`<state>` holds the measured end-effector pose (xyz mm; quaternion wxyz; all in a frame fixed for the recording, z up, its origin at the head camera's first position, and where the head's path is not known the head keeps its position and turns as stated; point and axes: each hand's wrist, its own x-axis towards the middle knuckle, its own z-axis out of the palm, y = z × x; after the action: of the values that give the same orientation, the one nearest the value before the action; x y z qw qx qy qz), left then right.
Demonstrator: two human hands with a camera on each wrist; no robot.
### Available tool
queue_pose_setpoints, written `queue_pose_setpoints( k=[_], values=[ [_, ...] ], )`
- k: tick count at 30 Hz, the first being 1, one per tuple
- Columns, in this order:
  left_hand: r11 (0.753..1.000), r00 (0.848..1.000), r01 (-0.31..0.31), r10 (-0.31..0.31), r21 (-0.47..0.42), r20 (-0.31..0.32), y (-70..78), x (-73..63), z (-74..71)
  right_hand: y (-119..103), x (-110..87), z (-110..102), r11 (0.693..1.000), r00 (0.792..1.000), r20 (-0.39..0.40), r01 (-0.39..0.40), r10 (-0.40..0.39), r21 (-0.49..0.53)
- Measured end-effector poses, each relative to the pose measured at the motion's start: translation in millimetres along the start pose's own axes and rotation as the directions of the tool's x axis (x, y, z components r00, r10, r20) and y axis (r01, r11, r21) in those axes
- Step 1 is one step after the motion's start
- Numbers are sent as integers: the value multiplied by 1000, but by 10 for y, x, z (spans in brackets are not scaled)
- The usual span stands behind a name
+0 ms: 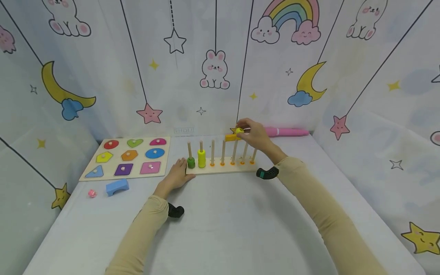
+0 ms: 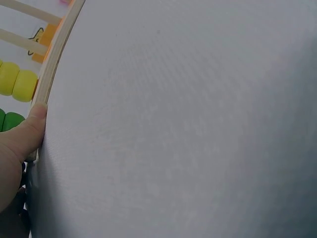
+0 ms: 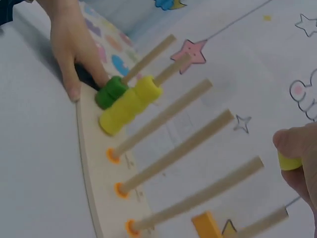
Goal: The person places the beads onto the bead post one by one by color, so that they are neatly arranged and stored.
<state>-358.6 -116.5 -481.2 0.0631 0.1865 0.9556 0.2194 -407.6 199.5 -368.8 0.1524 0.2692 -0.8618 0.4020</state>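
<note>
A wooden peg board [image 1: 223, 169] with a row of upright pegs stands on the table. Its leftmost peg carries green beads [image 1: 190, 163], and the one beside it a taller stack of yellow beads [image 1: 201, 159]. My left hand [image 1: 176, 175] holds the board's left end, its thumb along the front edge in the left wrist view. Between thumb and fingers, my right hand [image 1: 256, 136] pinches a single yellow bead [image 3: 287, 161] above the pegs toward the right. The other pegs in sight are bare, with orange rings at their feet.
Behind the pegs lies an orange block [image 1: 232, 138], with a pink stick-like object [image 1: 288, 132] to its right along the back curtain. A shape puzzle board [image 1: 136, 170] is at left. In front of it sit a blue arch block [image 1: 117, 186] and a small pink piece [image 1: 92, 193].
</note>
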Motion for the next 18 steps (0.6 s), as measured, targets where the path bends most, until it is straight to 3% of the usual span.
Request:
queue_pose_setpoints(
  k=[3, 9, 18],
  values=[
    [1000, 1000, 3, -3, 15, 2, -1, 3, 8, -129, 104, 211, 999, 998, 42, 51, -51, 9],
    [998, 1000, -23, 22, -51, -15, -97, 55, 75, -388, 254, 591, 997, 990, 117, 79, -78, -2],
    [1000, 1000, -4, 4, -12, -6, -59, 40, 46, -613, 327, 923, 988, 968, 211, 150, -139, -40]
  ],
)
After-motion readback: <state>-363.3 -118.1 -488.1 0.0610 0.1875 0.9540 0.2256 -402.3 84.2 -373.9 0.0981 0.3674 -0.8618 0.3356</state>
